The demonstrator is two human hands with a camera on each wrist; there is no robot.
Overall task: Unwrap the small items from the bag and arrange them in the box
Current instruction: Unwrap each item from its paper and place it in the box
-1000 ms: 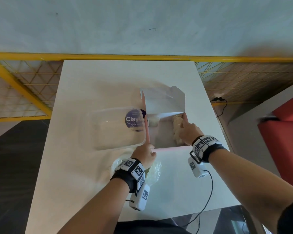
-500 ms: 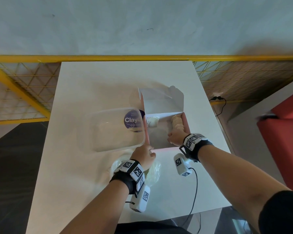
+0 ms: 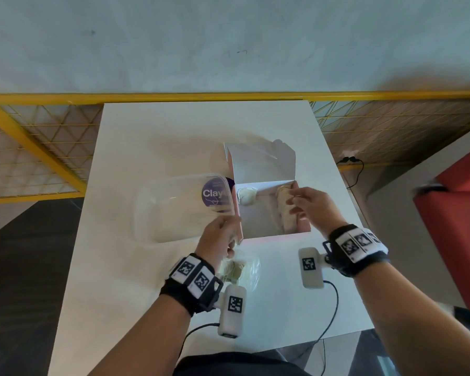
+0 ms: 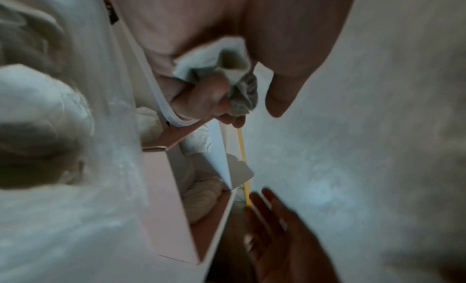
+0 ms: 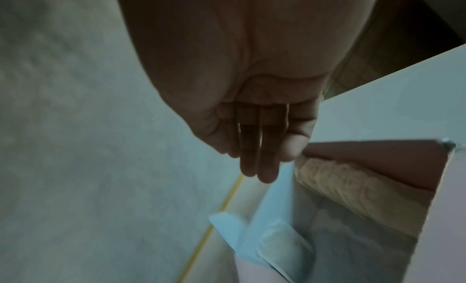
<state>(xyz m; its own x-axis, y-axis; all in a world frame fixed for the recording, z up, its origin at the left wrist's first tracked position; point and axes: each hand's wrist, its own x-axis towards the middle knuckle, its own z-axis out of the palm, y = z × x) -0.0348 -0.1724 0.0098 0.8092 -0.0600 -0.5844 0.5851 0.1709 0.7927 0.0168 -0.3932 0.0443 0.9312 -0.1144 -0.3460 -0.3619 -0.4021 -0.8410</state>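
Observation:
An open pink box [image 3: 277, 236] stands mid-table, its lid upright at the far side. Inside lie a white lump [image 3: 245, 196] in the far-left corner and a long beige roll [image 3: 286, 206] along the right wall. My right hand [image 3: 305, 203] hovers over the roll with its fingers [image 5: 254, 167] straight and empty. My left hand [image 3: 223, 237] is at the box's near-left corner, against the wall. Its fingers curl round a crumpled whitish wrapper [image 4: 234, 84]. Under that wrist lies the clear bag [image 3: 240, 270] with small pale items in it.
A clear plastic tub [image 3: 179, 210] with a purple label lies on its side against the box's left. The white table [image 3: 174, 137] ends at a yellow mesh railing [image 3: 38, 147]. Wrist-camera cables [image 3: 330, 318] trail off the near edge. A red seat [image 3: 461, 213] stands at the right.
My right hand has left the beige roll in the box, drawn back and risen above the right wall with fingers spread. The left hand stays at the near-left corner.

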